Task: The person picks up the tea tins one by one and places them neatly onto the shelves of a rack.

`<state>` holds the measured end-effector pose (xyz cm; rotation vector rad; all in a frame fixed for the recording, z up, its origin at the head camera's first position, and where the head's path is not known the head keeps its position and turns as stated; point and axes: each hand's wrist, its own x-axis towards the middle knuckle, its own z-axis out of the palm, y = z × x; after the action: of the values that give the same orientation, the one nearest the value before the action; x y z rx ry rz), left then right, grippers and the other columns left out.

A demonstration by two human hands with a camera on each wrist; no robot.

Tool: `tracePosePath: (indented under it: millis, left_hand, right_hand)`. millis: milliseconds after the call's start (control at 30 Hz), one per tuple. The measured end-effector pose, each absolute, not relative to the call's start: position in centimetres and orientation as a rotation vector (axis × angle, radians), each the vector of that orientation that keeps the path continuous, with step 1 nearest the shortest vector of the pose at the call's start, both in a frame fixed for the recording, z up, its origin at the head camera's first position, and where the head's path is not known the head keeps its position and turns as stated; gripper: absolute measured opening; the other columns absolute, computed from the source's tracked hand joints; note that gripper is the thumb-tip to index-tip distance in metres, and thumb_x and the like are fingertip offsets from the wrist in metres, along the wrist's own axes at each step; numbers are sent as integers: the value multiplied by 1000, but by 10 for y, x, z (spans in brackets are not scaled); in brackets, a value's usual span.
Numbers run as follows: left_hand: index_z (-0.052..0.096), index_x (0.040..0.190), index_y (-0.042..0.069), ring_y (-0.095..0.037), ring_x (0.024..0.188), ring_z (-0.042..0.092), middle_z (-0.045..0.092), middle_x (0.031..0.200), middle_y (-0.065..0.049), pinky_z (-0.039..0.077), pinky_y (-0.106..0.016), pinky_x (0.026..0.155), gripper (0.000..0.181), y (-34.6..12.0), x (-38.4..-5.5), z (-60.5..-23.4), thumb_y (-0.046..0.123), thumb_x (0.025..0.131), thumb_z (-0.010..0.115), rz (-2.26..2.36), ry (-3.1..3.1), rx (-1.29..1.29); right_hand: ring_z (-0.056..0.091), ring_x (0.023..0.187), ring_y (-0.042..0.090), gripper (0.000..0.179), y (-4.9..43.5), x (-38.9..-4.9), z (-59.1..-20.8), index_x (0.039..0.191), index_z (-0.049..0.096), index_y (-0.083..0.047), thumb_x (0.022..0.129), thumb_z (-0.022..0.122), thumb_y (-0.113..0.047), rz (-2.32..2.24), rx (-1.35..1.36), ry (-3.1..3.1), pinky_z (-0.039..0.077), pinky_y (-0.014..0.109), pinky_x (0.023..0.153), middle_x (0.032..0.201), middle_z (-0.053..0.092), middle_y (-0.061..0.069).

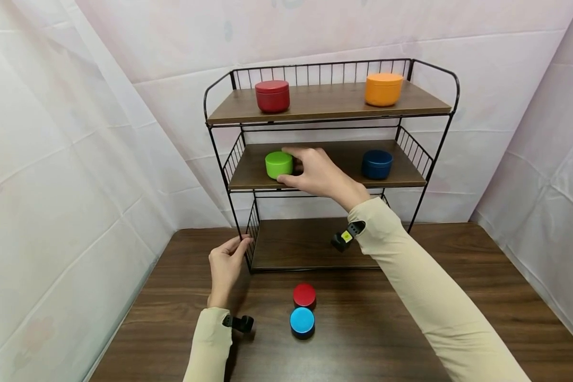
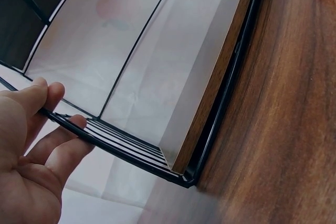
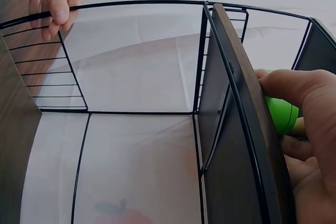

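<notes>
My right hand [image 1: 321, 174] reaches onto the middle shelf and holds a small green round tin [image 1: 278, 165] between thumb and fingers. In the right wrist view, the shelf edge partly hides this green tin [image 3: 283, 114]. The tin stands upright near the shelf's left end. Lower down on the left, my left hand [image 1: 226, 265] pinches the front post of the black wire rack [image 1: 235, 212]. The left wrist view shows that hand [image 2: 42, 150] with its thumb and fingers around the thin black bar [image 2: 121, 153].
On the top shelf [image 1: 324, 103] stand a dark red tin [image 1: 272, 96] and an orange tin [image 1: 383, 89]. A dark blue tin [image 1: 376, 164] sits at the middle shelf's right. A red tin [image 1: 304, 295] and a light blue tin [image 1: 302, 322] stand on the wooden table [image 1: 372, 329].
</notes>
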<state>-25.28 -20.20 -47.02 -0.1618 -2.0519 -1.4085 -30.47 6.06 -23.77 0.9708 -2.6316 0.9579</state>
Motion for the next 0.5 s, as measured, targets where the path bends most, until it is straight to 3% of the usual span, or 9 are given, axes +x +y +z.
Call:
tracePosePath:
  millis: [500]
  left_hand:
    - [83, 97, 6, 0, 53, 48, 80, 89, -10, 34, -12, 51, 11, -200, -254, -470, 14, 92, 79, -1394, -2038, -131]
  right_hand:
    - [63, 128, 29, 79, 69, -292, -247, 159, 35, -3, 97, 73, -34, 1001, 976, -2481, 53, 36, 104, 160, 44, 17]
